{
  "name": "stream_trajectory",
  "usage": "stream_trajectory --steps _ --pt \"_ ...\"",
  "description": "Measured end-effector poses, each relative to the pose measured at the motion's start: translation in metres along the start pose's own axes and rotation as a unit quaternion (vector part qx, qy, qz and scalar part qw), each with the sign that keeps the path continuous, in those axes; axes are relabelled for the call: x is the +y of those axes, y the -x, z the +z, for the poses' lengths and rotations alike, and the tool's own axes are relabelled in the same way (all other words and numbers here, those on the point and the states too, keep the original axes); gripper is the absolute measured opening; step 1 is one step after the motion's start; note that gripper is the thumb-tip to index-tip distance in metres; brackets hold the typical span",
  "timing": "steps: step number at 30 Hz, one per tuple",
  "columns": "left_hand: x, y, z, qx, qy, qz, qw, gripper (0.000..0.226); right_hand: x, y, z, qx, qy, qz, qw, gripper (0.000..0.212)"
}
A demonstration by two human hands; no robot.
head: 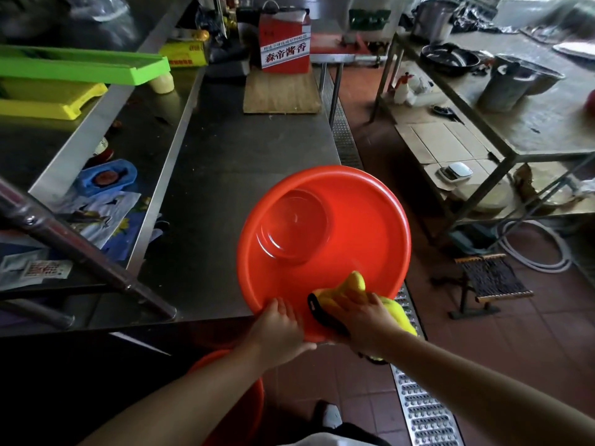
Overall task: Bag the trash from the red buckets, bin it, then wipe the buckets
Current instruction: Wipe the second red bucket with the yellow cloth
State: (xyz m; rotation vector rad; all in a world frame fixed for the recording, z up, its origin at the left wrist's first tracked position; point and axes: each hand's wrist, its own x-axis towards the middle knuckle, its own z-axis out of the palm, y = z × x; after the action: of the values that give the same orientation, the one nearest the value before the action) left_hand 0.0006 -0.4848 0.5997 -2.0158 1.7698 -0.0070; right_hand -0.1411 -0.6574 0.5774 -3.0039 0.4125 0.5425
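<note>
A red bucket [354, 226] is tilted toward me at the front right corner of the steel table [225, 149], its inside bare. My left hand [280, 326] grips its near rim from the outside. My right hand [363, 313] holds a yellow cloth [351, 286] with a black edge and presses it against the bucket's near inner wall and rim. A second red bucket [231, 381] shows partly below my left forearm, on the floor.
A red and white carton [285, 43] stands on a wooden board [281, 91] at the table's far end. Green and yellow trays [64, 75] lie on the left shelf. A floor drain grate [421, 407] runs on the right, past a small stool [489, 281] and a second steel table [531, 117].
</note>
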Motion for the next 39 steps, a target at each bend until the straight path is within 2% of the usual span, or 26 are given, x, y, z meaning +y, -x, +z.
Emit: stream_trajectory --steps 3,5,8,10,12,14,16,18,19,21,23,24,26,28,29,30,32,33,34,37,39 --pt "-0.015 -0.001 0.0 0.076 -0.042 0.034 0.996 0.083 -0.026 -0.02 0.008 -0.013 -0.073 0.019 0.997 0.067" --pt "-0.023 -0.003 0.002 0.102 -0.052 0.067 0.991 0.072 -0.026 -0.031 0.009 -0.021 -0.09 0.011 0.996 0.062" --pt "-0.02 -0.003 -0.004 0.068 -0.047 0.101 0.991 0.046 0.008 -0.047 0.004 -0.03 -0.014 0.024 0.999 0.053" --pt "-0.012 -0.005 -0.003 0.04 -0.055 0.113 0.991 0.043 0.021 -0.058 -0.002 -0.026 0.031 0.086 0.995 0.047" --pt "-0.011 -0.008 -0.005 0.027 -0.064 0.112 0.991 0.043 0.007 -0.071 -0.004 -0.042 -0.012 0.136 0.99 0.048" --pt "-0.016 -0.008 -0.011 0.035 -0.071 0.103 0.991 0.028 -0.02 -0.076 0.0 -0.06 -0.087 0.094 0.99 0.053" --pt "-0.019 -0.003 -0.011 0.023 -0.092 0.092 0.991 0.014 -0.028 -0.066 0.005 -0.065 -0.138 0.002 0.988 0.057" --pt "-0.014 0.0 -0.004 -0.007 -0.135 0.091 0.987 0.019 0.002 -0.065 0.003 -0.053 -0.079 -0.05 0.994 0.058" --pt "-0.009 0.0 -0.002 -0.012 -0.148 0.096 0.984 0.024 0.019 -0.069 0.003 -0.04 -0.021 -0.035 0.998 0.057" --pt "0.001 -0.003 -0.004 -0.014 -0.149 0.103 0.983 0.024 0.031 -0.081 0.0 -0.029 0.026 0.071 0.997 0.049" --pt "0.006 -0.007 -0.01 -0.007 -0.14 0.102 0.985 0.023 0.007 -0.093 0.002 -0.044 -0.067 0.134 0.988 0.045" --pt "0.005 -0.006 -0.014 0.005 -0.134 0.097 0.986 0.02 -0.012 -0.095 0.006 -0.056 -0.131 0.115 0.983 0.049" --pt "0.0 -0.001 -0.013 0.015 -0.135 0.085 0.987 0.022 -0.028 -0.091 0.018 -0.064 -0.19 0.015 0.979 0.057" --pt "-0.002 0.004 -0.009 0.013 -0.143 0.069 0.987 0.033 0.0 -0.093 0.02 -0.038 -0.142 -0.078 0.986 0.058" --pt "-0.001 0.005 -0.008 0.016 -0.146 0.068 0.987 0.036 0.016 -0.101 0.019 -0.013 -0.103 -0.077 0.992 0.055" --pt "0.002 0.005 -0.007 0.016 -0.149 0.068 0.986 0.037 0.028 -0.109 0.02 0.015 -0.08 -0.035 0.996 0.047" --pt "0.008 0.003 -0.007 0.01 -0.152 0.072 0.986 0.036 0.028 -0.124 0.018 0.053 -0.104 0.091 0.989 0.025" --pt "0.01 0.002 -0.007 0.004 -0.149 0.075 0.986 0.036 0.021 -0.133 0.018 0.051 -0.136 0.123 0.982 0.022" --pt "0.011 0.001 -0.007 -0.002 -0.152 0.078 0.985 0.035 0.015 -0.143 0.023 0.034 -0.16 0.125 0.979 0.025" --pt "0.013 0.0 -0.004 -0.025 -0.181 0.096 0.978 0.037 0.009 -0.17 0.038 -0.043 -0.147 0.046 0.987 0.048" --pt "0.016 -0.004 -0.002 -0.033 -0.197 0.103 0.974 0.037 0.014 -0.186 0.043 -0.04 -0.151 0.036 0.987 0.049"
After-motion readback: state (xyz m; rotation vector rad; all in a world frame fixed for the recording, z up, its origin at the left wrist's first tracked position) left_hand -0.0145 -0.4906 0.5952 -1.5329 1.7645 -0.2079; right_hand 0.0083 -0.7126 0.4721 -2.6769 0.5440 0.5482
